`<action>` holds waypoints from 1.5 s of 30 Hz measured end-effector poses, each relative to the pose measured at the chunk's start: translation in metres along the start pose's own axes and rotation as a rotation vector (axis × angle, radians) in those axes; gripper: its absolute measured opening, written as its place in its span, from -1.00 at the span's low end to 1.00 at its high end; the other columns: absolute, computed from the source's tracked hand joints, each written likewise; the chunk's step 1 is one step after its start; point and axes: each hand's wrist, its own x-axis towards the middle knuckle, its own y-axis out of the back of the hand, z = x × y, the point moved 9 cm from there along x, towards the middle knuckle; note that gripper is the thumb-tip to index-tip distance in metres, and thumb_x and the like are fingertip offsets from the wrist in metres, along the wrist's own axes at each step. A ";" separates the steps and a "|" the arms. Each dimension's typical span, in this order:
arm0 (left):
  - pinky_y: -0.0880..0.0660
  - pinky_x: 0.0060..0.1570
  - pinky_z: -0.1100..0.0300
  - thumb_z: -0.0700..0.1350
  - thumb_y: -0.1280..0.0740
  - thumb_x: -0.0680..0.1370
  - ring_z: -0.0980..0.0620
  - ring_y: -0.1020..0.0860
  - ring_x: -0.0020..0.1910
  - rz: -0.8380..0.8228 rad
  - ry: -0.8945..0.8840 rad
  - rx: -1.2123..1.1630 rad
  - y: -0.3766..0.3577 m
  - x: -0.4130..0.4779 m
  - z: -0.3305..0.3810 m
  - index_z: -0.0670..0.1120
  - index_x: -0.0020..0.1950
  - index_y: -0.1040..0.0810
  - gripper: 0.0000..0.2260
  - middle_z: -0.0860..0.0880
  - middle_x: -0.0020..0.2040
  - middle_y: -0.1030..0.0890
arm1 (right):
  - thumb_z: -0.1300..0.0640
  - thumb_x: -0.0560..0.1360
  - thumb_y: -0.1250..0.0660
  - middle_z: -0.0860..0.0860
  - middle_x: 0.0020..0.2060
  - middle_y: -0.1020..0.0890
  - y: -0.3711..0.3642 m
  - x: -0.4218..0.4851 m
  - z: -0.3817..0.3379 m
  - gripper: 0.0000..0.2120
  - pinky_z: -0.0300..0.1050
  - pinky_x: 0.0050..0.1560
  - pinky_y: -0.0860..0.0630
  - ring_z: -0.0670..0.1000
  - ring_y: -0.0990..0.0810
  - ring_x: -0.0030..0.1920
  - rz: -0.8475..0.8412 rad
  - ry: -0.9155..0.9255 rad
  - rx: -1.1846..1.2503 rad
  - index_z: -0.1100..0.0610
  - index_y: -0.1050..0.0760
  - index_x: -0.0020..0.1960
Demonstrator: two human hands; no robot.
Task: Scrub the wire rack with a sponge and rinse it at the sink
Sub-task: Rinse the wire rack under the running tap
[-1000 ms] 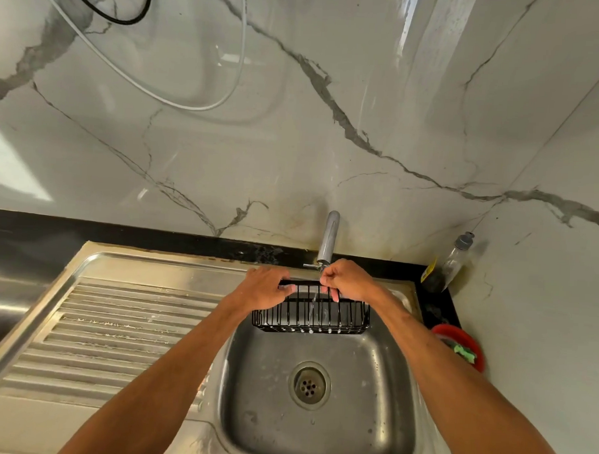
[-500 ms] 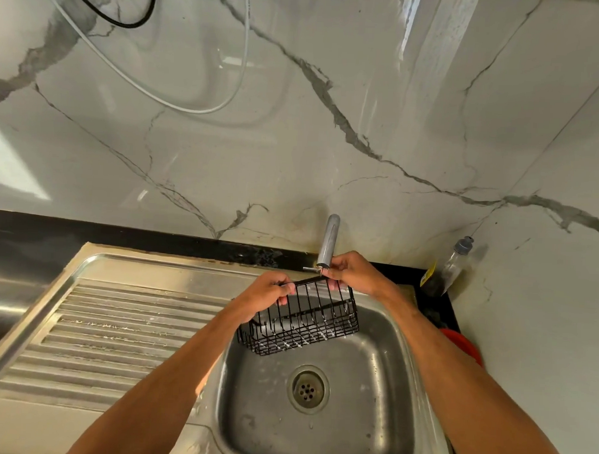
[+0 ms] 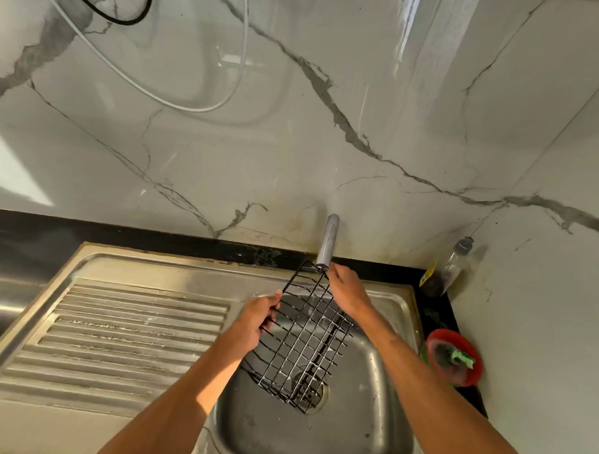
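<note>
The black wire rack (image 3: 304, 342) hangs tilted on end over the steel sink basin (image 3: 369, 433), its lower end above the drain. My left hand (image 3: 259, 319) grips the rack's left edge. My right hand (image 3: 345, 289) holds its upper end just under the chrome tap (image 3: 327, 241). I cannot make out running water. A green sponge (image 3: 461, 360) lies in a red bowl (image 3: 435, 338) at the right, away from both hands.
A ribbed steel drainboard (image 3: 117, 339) lies left of the basin. A clear bottle with a yellow label (image 3: 451, 266) stands in the right corner on the black counter strip (image 3: 437, 313). Marble wall tiles rise behind, with white and black cables hanging at the top left.
The rack has swung from lying level under the tap to hanging steeply, its far end dropping toward the drain. My left hand slid lower and left along the edge; my right hand stayed by the tap.
</note>
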 end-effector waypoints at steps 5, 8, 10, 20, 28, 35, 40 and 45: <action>-0.23 -0.54 0.26 0.05 -0.38 0.61 0.10 -0.31 -0.44 0.041 0.105 -0.077 -0.009 -0.008 -0.016 -0.12 -0.11 -0.54 -0.75 -0.01 -0.31 -0.45 | -0.04 0.69 0.00 -0.03 -0.10 -0.60 -0.012 -0.011 -0.013 -0.65 -0.11 -0.02 -0.58 -0.11 -0.59 -0.12 0.368 0.190 -0.346 0.09 -0.50 0.05; -0.23 -0.48 0.25 0.05 -0.36 0.62 0.10 -0.30 -0.43 0.052 0.106 -0.110 -0.009 -0.009 -0.019 -0.11 -0.13 -0.55 -0.74 -0.01 -0.32 -0.45 | -0.16 0.66 0.20 0.16 0.46 -0.38 -0.032 -0.013 -0.014 -0.41 0.17 0.56 -0.11 0.11 -0.26 0.52 0.344 0.206 -0.599 0.13 -0.33 0.45; -0.22 -0.48 0.25 0.06 -0.33 0.63 0.10 -0.28 -0.46 0.048 0.120 -0.114 -0.008 -0.008 -0.023 -0.10 -0.18 -0.53 -0.72 0.00 -0.37 -0.43 | -0.19 0.66 0.21 0.16 0.56 -0.19 -0.042 -0.017 -0.016 -0.38 0.17 0.59 0.05 0.12 -0.11 0.58 0.275 0.252 -0.647 0.12 -0.08 0.60; -0.18 -0.63 0.29 0.11 -0.28 0.66 0.10 -0.23 -0.52 0.016 0.162 -0.133 -0.014 0.005 -0.043 -0.07 -0.22 -0.47 -0.66 0.00 -0.43 -0.35 | -0.21 0.66 0.22 -0.04 0.60 0.28 -0.062 -0.039 -0.005 -0.42 0.05 0.59 0.22 -0.07 0.33 0.58 0.103 0.358 -0.674 -0.07 0.26 0.61; -0.17 -0.59 0.26 0.11 -0.26 0.67 0.09 -0.22 -0.51 0.033 0.162 -0.217 -0.018 0.010 -0.052 -0.03 -0.27 -0.40 -0.64 0.01 -0.44 -0.32 | -0.18 0.68 0.18 -0.02 0.59 0.30 -0.058 -0.046 0.011 -0.39 -0.01 0.59 0.24 -0.10 0.36 0.56 0.128 0.236 -0.604 0.05 0.28 0.61; -0.15 -0.63 0.33 0.18 -0.21 0.67 0.08 -0.19 -0.54 0.012 0.230 -0.279 -0.013 0.008 -0.060 -0.02 -0.37 -0.35 -0.53 0.03 -0.53 -0.30 | -0.12 0.70 0.10 -0.05 0.60 0.19 -0.051 -0.043 0.006 -0.47 0.00 0.60 0.17 -0.07 0.27 0.58 0.109 0.247 -0.617 -0.03 0.15 0.62; -0.18 -0.63 0.34 0.18 -0.23 0.66 0.08 -0.24 -0.59 0.009 0.228 -0.305 -0.007 0.009 -0.064 -0.03 -0.35 -0.37 -0.55 0.01 -0.48 -0.32 | -0.11 0.70 0.11 -0.06 0.59 0.21 -0.062 -0.049 -0.003 -0.48 -0.01 0.58 0.25 -0.05 0.28 0.58 0.070 0.325 -0.670 -0.04 0.15 0.61; -0.19 -0.67 0.32 0.16 -0.23 0.66 0.09 -0.26 -0.65 0.008 0.237 -0.358 -0.003 0.007 -0.068 -0.04 -0.33 -0.38 -0.56 0.01 -0.51 -0.34 | -0.13 0.69 0.14 0.01 0.57 0.28 -0.049 -0.042 0.014 -0.44 0.05 0.59 0.21 0.01 0.33 0.57 0.083 0.160 -0.690 0.01 0.22 0.61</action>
